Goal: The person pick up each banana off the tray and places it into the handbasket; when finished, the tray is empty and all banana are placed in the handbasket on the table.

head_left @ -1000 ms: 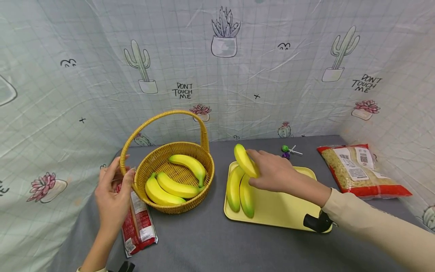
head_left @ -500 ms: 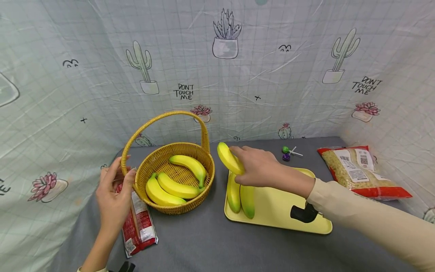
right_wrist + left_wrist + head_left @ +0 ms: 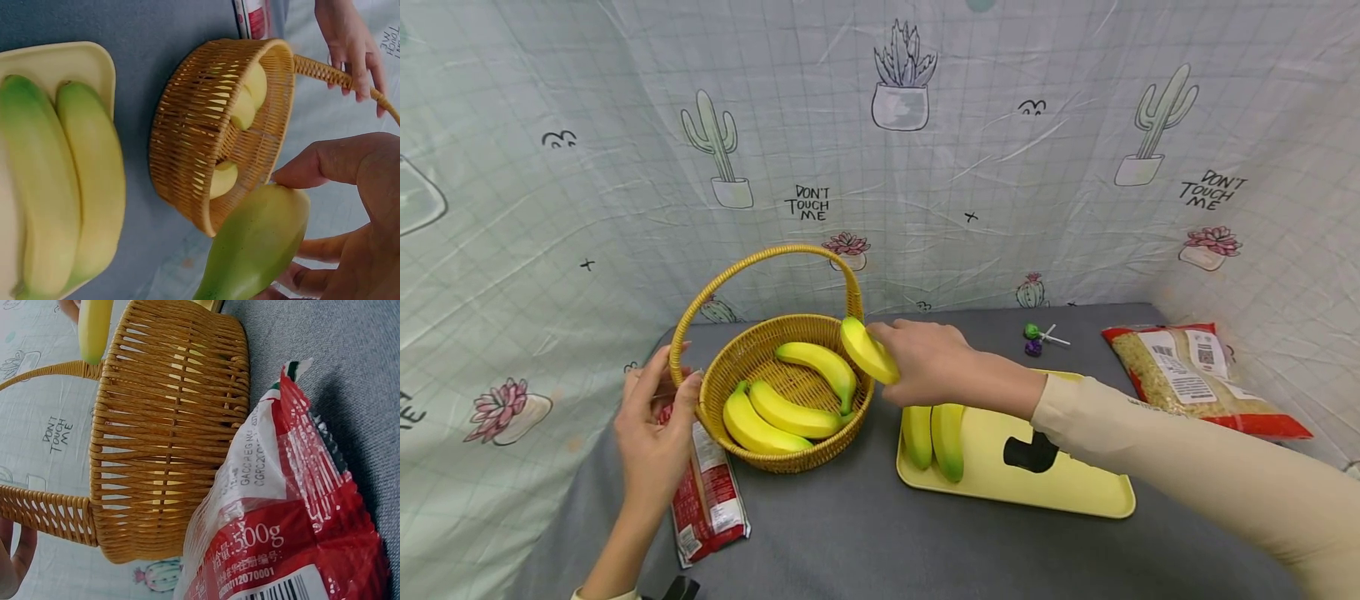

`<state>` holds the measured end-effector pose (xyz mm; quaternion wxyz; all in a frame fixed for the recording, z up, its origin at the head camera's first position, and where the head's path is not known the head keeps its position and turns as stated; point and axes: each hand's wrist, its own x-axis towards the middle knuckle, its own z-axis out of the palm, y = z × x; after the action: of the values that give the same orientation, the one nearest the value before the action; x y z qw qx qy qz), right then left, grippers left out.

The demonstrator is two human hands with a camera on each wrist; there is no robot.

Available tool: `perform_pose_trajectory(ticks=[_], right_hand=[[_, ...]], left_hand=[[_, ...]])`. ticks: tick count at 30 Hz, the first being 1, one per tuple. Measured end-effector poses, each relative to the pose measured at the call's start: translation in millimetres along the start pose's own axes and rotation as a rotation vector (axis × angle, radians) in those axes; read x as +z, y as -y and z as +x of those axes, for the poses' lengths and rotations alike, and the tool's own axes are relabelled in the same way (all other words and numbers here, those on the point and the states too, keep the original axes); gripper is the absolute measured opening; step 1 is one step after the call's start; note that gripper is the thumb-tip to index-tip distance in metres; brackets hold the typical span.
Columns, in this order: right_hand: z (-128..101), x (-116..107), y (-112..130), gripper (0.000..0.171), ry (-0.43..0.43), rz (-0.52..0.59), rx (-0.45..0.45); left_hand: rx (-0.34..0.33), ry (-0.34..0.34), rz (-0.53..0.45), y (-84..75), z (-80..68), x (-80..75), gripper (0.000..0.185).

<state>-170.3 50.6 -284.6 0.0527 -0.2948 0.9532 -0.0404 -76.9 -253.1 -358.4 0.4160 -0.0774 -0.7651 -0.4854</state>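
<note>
A yellow wicker basket (image 3: pixel 831 454) with a tall arched handle stands left of the middle in the head view, with 3 bananas (image 3: pixel 793 410) inside. My left hand (image 3: pixel 658 429) grips the left side of the handle, thumb and fingers around it. A further banana (image 3: pixel 870 350) is in my right hand (image 3: pixel 928 362), held above the basket's right rim; the right wrist view shows thumb and fingers about this held banana (image 3: pixel 256 240). Two bananas (image 3: pixel 947 442) lie side by side at the left end of a yellow tray (image 3: pixel 1037 492), their upper ends hidden by the right hand.
A red and white bag (image 3: pixel 707 500) marked 500g lies left of the basket, partly behind the left hand. At the right is a clear bag of pale grains with red ends (image 3: pixel 1187 375). Two lollipops (image 3: pixel 1036 337) lie behind the tray. Patterned cloth hangs around the table.
My right hand has carried its banana leftwards, from over the tray to the basket's right rim. The left hand stays on the handle; basket and tray have not moved.
</note>
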Motion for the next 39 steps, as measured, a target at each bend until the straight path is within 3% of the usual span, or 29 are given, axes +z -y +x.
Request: perform_pose_trajectory(ticks=[11, 21, 32, 39], right_hand=[[31.9, -2.8, 25.6, 0.087, 0.069, -0.082, -0.052], [65.9, 2.6, 39.7, 0.078, 0.083, -0.097, -0.107], [107.6, 18.5, 61.4, 0.080, 0.146, -0.082, -0.099], [126.8, 30.3, 74.5, 0.077, 0.179, -0.141, -0.086]], left_hand=[[-0.006, 0.002, 0.000, 0.2, 0.4, -0.2, 0.043], [0.003, -0.002, -0.005, 0.9, 0.4, -0.7, 0.042], [-0.008, 0.013, -0.019, 0.6, 1.2, -0.8, 0.041], [-0.007, 0.006, -0.022, -0.1, 2.9, -0.7, 0.041]])
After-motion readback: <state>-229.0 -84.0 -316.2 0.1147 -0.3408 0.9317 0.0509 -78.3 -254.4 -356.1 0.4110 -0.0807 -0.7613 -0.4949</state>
